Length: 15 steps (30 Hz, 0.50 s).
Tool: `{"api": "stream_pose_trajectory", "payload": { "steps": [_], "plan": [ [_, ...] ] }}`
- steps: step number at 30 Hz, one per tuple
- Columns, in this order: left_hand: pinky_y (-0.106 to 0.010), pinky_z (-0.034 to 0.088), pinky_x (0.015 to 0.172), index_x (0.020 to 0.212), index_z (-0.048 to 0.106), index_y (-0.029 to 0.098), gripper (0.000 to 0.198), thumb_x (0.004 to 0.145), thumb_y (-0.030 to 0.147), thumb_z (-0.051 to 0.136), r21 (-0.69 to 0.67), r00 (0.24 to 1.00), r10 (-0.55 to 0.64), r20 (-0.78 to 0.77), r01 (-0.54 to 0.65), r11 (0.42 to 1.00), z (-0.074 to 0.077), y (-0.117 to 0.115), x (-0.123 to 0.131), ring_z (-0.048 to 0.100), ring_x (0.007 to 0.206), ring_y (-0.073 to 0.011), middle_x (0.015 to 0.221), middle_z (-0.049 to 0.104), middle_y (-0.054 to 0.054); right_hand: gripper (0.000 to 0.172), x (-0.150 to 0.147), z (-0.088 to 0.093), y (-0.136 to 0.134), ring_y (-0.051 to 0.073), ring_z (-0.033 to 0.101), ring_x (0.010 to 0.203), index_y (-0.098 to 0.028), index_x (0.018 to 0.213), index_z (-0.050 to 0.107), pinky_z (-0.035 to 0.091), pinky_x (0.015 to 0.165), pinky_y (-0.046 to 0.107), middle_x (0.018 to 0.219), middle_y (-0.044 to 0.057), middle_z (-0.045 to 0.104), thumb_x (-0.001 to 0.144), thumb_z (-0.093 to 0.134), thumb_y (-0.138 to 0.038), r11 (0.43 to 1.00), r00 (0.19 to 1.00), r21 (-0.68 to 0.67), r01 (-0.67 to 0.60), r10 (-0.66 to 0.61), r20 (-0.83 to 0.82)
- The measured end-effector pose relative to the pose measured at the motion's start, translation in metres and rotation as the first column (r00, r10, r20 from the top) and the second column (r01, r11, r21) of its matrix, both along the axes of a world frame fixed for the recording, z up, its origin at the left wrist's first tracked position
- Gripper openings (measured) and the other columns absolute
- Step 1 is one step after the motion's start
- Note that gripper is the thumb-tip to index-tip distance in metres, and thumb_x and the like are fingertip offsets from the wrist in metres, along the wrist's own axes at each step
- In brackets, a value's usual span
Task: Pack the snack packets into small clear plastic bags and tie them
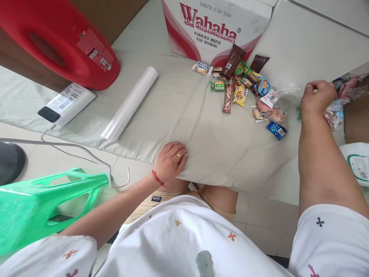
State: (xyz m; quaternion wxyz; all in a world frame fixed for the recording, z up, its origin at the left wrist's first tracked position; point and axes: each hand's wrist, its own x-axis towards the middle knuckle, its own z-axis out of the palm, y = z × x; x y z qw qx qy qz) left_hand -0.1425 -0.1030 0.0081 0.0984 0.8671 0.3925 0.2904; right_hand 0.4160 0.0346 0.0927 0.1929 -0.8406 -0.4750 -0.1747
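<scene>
My left hand (pixel 172 159) rests on the near edge of the cloth-covered table, palm down, with nothing visible in it. At the right, my right hand (pixel 319 96) is closed; a bit of yellow shows at its fingers, but what it grips is hidden. Clear plastic (pixel 289 90) lies just left of that hand. Beside and behind it is a clear bag of wrapped snacks (pixel 334 112). A pile of small packaged snacks spreads to the left, including a brown-wrapped bar (pixel 233 61), a yellow cookie packet (pixel 240 95) and a blue packet (pixel 277 130).
A Wahaha water carton (pixel 215 29) stands behind the pile. Leftward are a roll of clear film (pixel 130 104), a white power bank (pixel 67 104) with a cable, and a red jug (pixel 66 46). A green plastic stool (pixel 25 207) stands on the floor. A white-and-green package (pixel 357 163) is at the right.
</scene>
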Motion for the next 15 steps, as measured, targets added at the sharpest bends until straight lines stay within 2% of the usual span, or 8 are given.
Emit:
{"api": "stream_pose_trajectory", "payload": {
  "steps": [2,3,5,7,9,11,15],
  "plan": [
    [-0.048,0.062,0.096,0.100,0.074,0.023,0.017,0.096,0.023,0.058,-0.026,1.000,0.010,-0.005,-0.010,1.000,0.000,0.000,0.001,0.071,0.109,-0.0276,0.106,0.078,-0.010,0.038,-0.011,0.012,0.025,0.013,0.068,0.117,-0.002,0.063,0.066,0.041,0.090,0.037,0.127,0.027,0.071,0.089,0.060,-0.030,0.996,0.990,-0.063,-0.056,0.047,-0.134],
    [-0.049,0.062,0.096,0.100,0.074,0.024,0.017,0.096,0.023,0.058,-0.048,1.000,0.017,-0.006,-0.018,0.999,0.000,-0.001,0.001,0.071,0.110,-0.0278,0.107,0.079,-0.010,0.044,-0.015,0.017,0.036,0.013,0.068,0.118,-0.003,0.056,0.061,0.040,0.088,0.039,0.128,0.028,0.070,0.087,0.058,-0.033,0.989,0.982,-0.132,-0.069,0.044,-0.184],
    [-0.051,0.061,0.098,0.100,0.075,0.025,0.017,0.095,0.024,0.058,-0.098,0.999,0.032,-0.004,-0.032,0.995,-0.002,-0.002,0.001,0.071,0.112,-0.0285,0.109,0.079,-0.010,0.050,-0.022,0.022,0.054,0.015,0.069,0.111,-0.004,0.044,0.051,0.040,0.084,0.044,0.113,0.026,0.074,0.083,0.054,-0.036,0.955,0.971,-0.294,-0.039,-0.033,-0.236],
    [-0.052,0.059,0.100,0.101,0.075,0.025,0.017,0.095,0.025,0.058,-0.134,0.999,0.042,0.007,-0.041,0.990,-0.003,-0.002,0.000,0.070,0.113,-0.0289,0.111,0.079,-0.010,0.054,-0.028,0.025,0.062,0.014,0.069,0.099,-0.005,0.039,0.044,0.039,0.076,0.045,0.095,0.022,0.075,0.082,0.051,-0.036,0.946,0.953,-0.324,-0.002,-0.096,-0.286],
    [-0.052,0.058,0.101,0.101,0.075,0.025,0.017,0.095,0.025,0.059,-0.150,0.999,0.044,0.019,-0.041,0.988,-0.005,-0.003,0.000,0.070,0.114,-0.0289,0.112,0.079,-0.010,0.056,-0.034,0.026,0.061,0.011,0.068,0.088,-0.007,0.037,0.039,0.037,0.068,0.044,0.091,0.021,0.075,0.083,0.049,-0.037,0.990,0.926,-0.143,0.015,-0.068,-0.372],
    [-0.051,0.057,0.102,0.101,0.075,0.025,0.017,0.095,0.025,0.059,-0.162,0.999,0.041,0.021,-0.037,0.986,-0.008,-0.003,-0.001,0.069,0.115,-0.0290,0.113,0.078,-0.010,0.056,-0.038,0.029,0.052,0.007,0.065,0.078,-0.007,0.038,0.037,0.033,0.061,0.041,0.092,0.021,0.075,0.084,0.047,-0.038,0.997,0.894,0.076,0.013,0.022,-0.447],
    [-0.050,0.058,0.101,0.100,0.074,0.024,0.014,0.095,0.023,0.060,-0.143,0.997,0.027,0.068,-0.017,0.990,-0.007,-0.002,-0.003,0.069,0.114,-0.0282,0.111,0.078,-0.010,0.043,-0.042,0.039,0.020,0.000,0.053,0.056,-0.010,0.047,0.046,0.027,0.054,0.036,0.077,0.016,0.074,0.083,0.060,-0.029,0.962,0.820,0.250,0.107,0.056,-0.570]
  ]
}}
